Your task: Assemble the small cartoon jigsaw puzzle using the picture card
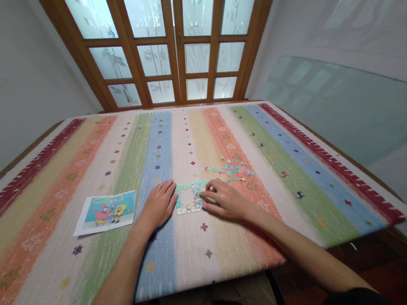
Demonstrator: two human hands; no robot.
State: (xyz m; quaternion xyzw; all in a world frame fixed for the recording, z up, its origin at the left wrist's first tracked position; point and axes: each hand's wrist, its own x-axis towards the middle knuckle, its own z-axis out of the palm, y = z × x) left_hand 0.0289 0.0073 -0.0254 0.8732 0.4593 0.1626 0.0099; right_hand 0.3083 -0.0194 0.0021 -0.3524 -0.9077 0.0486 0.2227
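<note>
A small, partly assembled jigsaw puzzle [189, 208] lies flat on the table, its border pieces joined around a bare patch left of centre. My left hand [160, 202] rests palm down at the puzzle's left edge, fingers stretched out and touching it. Over the right part of the puzzle is my right hand [228, 199], its fingers bent and thumb brought in towards the index finger. Whatever lies between those fingertips is too small to make out. Beyond the right hand, several loose puzzle pieces [233, 169] are scattered in a pile.
Left of my left hand lies a printed reference picture [111, 210] with cartoon figures. A striped, patterned tablecloth [142, 151] covers the table. Wooden doors with glass panes [153, 60] stand beyond the far edge, and a glass panel [348, 100] leans at the right wall.
</note>
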